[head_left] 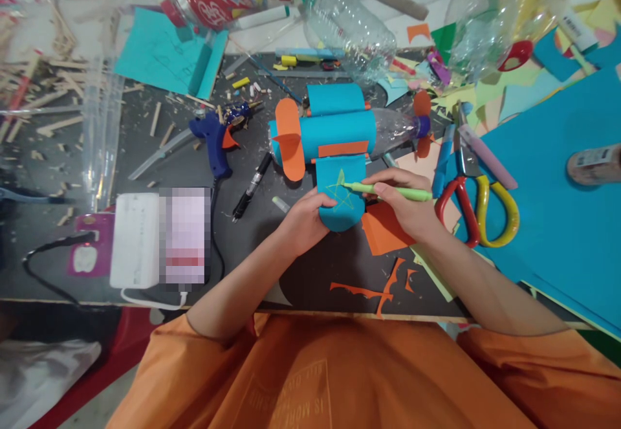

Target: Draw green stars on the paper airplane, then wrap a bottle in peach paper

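Observation:
A plastic-bottle model plane (334, 128) lies on the dark table, wrapped in blue paper. Its rounded near wing (347, 217) carries a star outline (339, 197) in light green, with the upper point coloured in. My left hand (306, 220) pinches this wing's left edge, thumb on top and the other fingers hidden beneath. In my right hand (402, 204) is a light green marker (356, 187), its tip touching the wing near the star's upper point. Orange paper forms the tail piece (290, 139) and the propeller (422, 107) by the purple cap.
Scissors (468, 183) lie right of my right hand, on blue card (557, 222). Orange paper (385, 230) and scraps sit nearer me. Leftward are a black pen (251, 186), a blue glue gun (213, 138), a white power bank (134, 240) and a phone (185, 238). Bottles (349, 24) lie behind.

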{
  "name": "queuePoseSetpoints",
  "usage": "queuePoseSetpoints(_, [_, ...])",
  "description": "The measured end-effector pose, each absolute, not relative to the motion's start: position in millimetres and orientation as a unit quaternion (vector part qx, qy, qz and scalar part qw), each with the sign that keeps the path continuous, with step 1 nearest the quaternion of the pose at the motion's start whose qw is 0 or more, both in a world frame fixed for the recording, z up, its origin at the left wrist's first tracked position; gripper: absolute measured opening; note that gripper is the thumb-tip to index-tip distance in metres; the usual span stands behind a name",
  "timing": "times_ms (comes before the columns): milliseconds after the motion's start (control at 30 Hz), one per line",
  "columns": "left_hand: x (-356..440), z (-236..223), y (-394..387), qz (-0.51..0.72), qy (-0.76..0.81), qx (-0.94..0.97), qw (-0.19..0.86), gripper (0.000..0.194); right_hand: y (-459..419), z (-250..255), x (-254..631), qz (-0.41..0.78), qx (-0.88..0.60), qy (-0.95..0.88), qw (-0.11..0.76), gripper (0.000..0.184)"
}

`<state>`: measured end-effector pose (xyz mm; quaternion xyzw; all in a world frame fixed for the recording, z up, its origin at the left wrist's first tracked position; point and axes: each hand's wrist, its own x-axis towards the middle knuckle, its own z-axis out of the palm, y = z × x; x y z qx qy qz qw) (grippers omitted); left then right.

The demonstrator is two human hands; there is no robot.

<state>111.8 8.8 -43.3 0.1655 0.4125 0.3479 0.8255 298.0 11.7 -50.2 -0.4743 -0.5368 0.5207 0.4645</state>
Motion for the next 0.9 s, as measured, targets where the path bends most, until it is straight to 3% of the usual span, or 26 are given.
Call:
queuePoseSetpoints(200, [111.9, -42.6, 8.4, 0.350, 0.425, 0.157, 0.820, 0.017, 11.6, -50.3, 296.2, 0.528, -0.454, -0.546, 0.466, 0.010])
queuePoseSetpoints(367, [112.1, -41.8, 8.5, 0.350, 0.425, 0.156, 0.820, 0.023, 11.8, -48.4, 295.1, 0.513, -0.477, -0.538, 0.470, 0.013])
queuePoseSetpoints(600, [111.6, -45.3, 7.9, 0.351, 0.433, 0.152, 0.816, 0.017, 12.1, -49.0, 295.7, 0.514, -0.481, -0.526, 0.477, 0.009])
queuePoseSetpoints(767, [112.6, -43.5, 7.7, 0.355, 0.418, 0.152, 0.822, 0.031, 12.9, -48.9, 295.6, 0.515, -0.474, -0.523, 0.486, 0.008])
queuePoseSetpoints(900, [113.1, -43.7, 8.5, 0.358, 0.396, 0.153, 0.832, 0.031, 13.9, -48.0, 296.1, 0.515, -0.466, -0.514, 0.504, 0.008])
